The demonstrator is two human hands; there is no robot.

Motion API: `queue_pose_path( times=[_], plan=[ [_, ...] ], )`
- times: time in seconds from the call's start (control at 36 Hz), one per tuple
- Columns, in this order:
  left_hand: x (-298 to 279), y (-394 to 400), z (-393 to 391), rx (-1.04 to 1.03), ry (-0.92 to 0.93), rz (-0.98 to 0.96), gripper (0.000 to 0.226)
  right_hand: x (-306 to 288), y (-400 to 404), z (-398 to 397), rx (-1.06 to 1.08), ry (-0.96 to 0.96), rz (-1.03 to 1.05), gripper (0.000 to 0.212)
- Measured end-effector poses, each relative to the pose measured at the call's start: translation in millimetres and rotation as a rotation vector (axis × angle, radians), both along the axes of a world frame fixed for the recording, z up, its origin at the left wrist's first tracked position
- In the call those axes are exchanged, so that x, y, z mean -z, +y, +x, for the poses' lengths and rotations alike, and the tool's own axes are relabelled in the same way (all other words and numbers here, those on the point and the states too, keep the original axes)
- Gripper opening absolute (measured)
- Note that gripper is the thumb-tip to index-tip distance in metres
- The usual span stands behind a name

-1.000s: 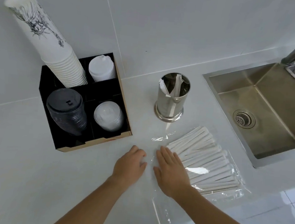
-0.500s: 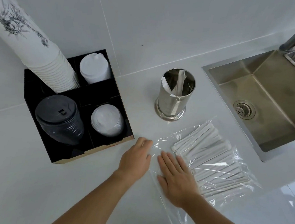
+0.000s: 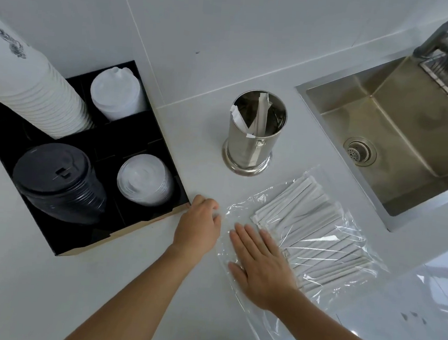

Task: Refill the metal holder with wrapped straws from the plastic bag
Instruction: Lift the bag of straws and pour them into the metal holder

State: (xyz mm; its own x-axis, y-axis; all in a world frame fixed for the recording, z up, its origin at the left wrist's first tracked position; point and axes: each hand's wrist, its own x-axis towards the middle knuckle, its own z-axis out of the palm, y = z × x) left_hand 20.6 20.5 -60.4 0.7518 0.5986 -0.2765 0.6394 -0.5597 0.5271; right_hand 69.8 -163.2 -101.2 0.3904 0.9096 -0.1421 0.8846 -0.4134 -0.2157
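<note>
The plastic bag (image 3: 317,240) lies flat on the white worktop (image 3: 44,289), in front of the metal holder (image 3: 252,137) and left of the sink (image 3: 398,141). It is clear and creased, and the wrapped straws (image 3: 312,226) inside it lie side by side in a slanted row.

The right hand (image 3: 260,265) rests palm down on the near left part of the bag. Its fingers (image 3: 241,235) are extended and slightly spread, grasping nothing; the fingertips lie just beside the near ends of the straws.

The left hand (image 3: 199,227) is at the bag's left edge, knuckles up, its fingers curled under. Whether they are pinching the plastic cannot be told. This hand sits just beside the front right corner of the black organizer (image 3: 139,135).

The metal holder stands upright near the wall, apart from the bag. It contains only a few wrapped straws, leaning inside it.

The organizer holds a leaning stack of white paper cups (image 3: 32,93) at rear left, white lids (image 3: 116,92) at rear right, black lids (image 3: 56,179) at front left and clear lids (image 3: 143,179) at front right.

A tap (image 3: 446,34) stands above the sink at upper right.
</note>
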Motion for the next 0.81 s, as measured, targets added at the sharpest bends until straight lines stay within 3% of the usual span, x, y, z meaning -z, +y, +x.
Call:
queue_pose_path(
  times=[0.17,0.44,0.81],
  plan=[
    [-1.9,4.7,3.1,0.009,0.066,0.031,0.021,0.1,-0.5,-0.6,0.016,0.007,0.04,0.061],
    [-1.2,12.7,-1.4,0.035,-0.019,-0.021,0.003,1.8,-2.2,-1.0,0.016,-0.008,0.075,0.063],
    [-3.8,22.7,-13.2,0.059,-0.094,-0.281,0.021,-1.2,-1.2,-1.6,0.025,0.001,0.045,0.063]
  ],
)
